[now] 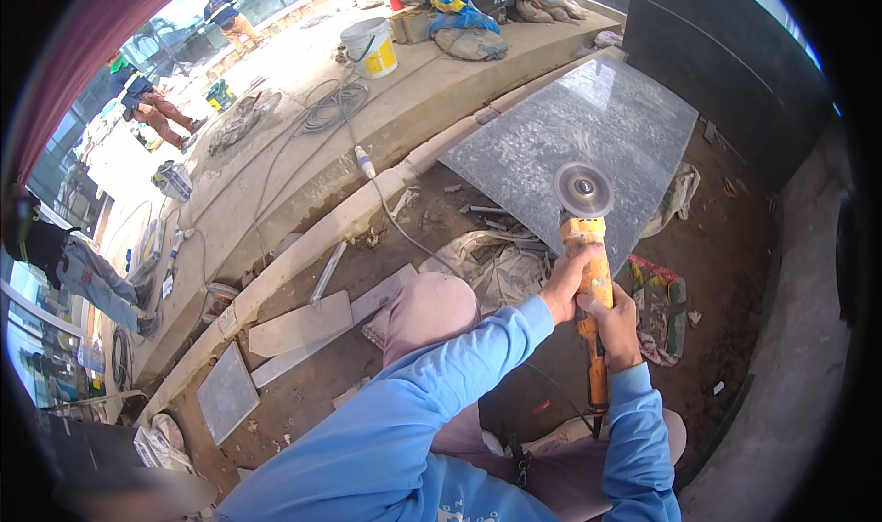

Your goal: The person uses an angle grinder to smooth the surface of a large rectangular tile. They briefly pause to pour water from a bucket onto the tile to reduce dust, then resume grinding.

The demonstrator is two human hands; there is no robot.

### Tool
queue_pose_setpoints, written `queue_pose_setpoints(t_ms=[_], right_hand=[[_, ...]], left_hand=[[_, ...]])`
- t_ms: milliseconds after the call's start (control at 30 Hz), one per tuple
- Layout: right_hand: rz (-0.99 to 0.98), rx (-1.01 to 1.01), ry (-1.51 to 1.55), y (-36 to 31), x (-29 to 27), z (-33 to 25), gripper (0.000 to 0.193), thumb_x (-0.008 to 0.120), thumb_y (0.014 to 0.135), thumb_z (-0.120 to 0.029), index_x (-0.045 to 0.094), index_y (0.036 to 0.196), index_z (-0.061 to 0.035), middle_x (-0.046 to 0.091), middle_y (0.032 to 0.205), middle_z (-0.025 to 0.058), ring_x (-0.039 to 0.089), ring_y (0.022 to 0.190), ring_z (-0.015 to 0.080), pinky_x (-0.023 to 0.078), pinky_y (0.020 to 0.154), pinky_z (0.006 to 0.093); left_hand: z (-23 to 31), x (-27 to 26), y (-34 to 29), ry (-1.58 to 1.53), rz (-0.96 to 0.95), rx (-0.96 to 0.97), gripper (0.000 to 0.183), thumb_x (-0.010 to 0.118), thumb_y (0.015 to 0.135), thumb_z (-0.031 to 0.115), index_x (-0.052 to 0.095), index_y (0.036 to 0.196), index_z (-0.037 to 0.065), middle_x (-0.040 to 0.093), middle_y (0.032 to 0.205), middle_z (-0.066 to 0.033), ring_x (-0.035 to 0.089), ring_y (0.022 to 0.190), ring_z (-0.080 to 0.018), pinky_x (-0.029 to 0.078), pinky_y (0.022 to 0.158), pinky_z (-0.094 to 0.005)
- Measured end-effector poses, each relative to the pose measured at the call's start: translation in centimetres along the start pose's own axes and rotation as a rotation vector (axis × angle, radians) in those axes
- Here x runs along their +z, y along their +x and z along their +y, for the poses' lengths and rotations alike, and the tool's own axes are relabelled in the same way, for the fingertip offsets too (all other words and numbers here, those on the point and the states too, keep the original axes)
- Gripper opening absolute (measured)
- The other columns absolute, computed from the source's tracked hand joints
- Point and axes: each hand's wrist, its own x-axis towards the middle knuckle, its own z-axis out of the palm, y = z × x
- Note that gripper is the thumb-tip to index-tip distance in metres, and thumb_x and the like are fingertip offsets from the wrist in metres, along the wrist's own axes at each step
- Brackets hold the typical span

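Observation:
An orange angle grinder point(595, 274) points away from me, its round cutting disc point(584, 189) over a dark grey speckled stone slab point(588, 108). Whether the disc touches the slab, I cannot tell. My left hand point(564, 288) is wrapped round the grinder's front part, just behind the head. Further back, my right hand point(614, 327) grips the body from the right side. The tool's rear end and its cord hang down between my knees. The slab lies slanted, its near corner close to the grinder.
Stone offcuts point(301, 323) and a grey tile point(228, 393) lie on the dirt to my left. A cable with a connector point(366, 162) crosses the concrete ledge. There stand a white bucket point(369, 48) and coiled cable point(333, 106). Several people work at far left; a wall curves at right.

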Motion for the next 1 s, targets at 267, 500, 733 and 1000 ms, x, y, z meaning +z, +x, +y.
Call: queue_pose_setpoints(t_ms=[267,500,733,1000], right_hand=[[0.006,0.015,0.014,0.1,-0.1,0.3,0.040,0.073,0.078,-0.015,0.064,0.111,0.0050,0.068,0.093,0.0056,0.062,0.078,0.0120,0.050,0.069,0.0271],[-0.005,-0.023,0.007,0.5,-0.1,0.3,0.044,0.074,0.078,-0.014,0.062,0.116,0.0054,0.068,0.098,0.0069,0.063,0.083,0.0130,0.051,0.075,0.0286],[-0.109,-0.131,0.114,1.4,-0.7,0.4,0.056,0.076,0.077,-0.010,0.056,0.126,0.0067,0.067,0.108,0.0087,0.064,0.094,0.0143,0.051,0.084,0.0293],[-0.094,-0.162,0.019,1.1,-0.4,-0.2,0.057,0.074,0.077,-0.010,0.056,0.128,0.0068,0.067,0.109,0.0084,0.063,0.095,0.0135,0.051,0.085,0.0290]], left_hand=[[-0.1,0.0,0.2,-0.014,-0.021,-0.011,0.036,0.070,0.087,0.033,0.058,0.106,0.005,0.063,0.089,-0.0077,0.065,0.081,-0.0185,0.055,0.073,-0.0353],[0.5,0.3,0.2,0.022,-0.021,0.059,0.033,0.070,0.089,0.027,0.056,0.110,0.006,0.062,0.092,-0.0070,0.064,0.082,-0.0181,0.055,0.073,-0.0348],[1.5,1.8,0.0,0.070,-0.064,0.247,0.035,0.069,0.089,0.017,0.050,0.117,0.007,0.059,0.097,-0.0053,0.063,0.085,-0.0165,0.055,0.074,-0.0344],[1.9,1.7,-0.7,0.016,-0.090,0.212,0.038,0.073,0.086,0.018,0.054,0.117,0.007,0.059,0.101,-0.0028,0.061,0.090,-0.0143,0.052,0.079,-0.0322]])
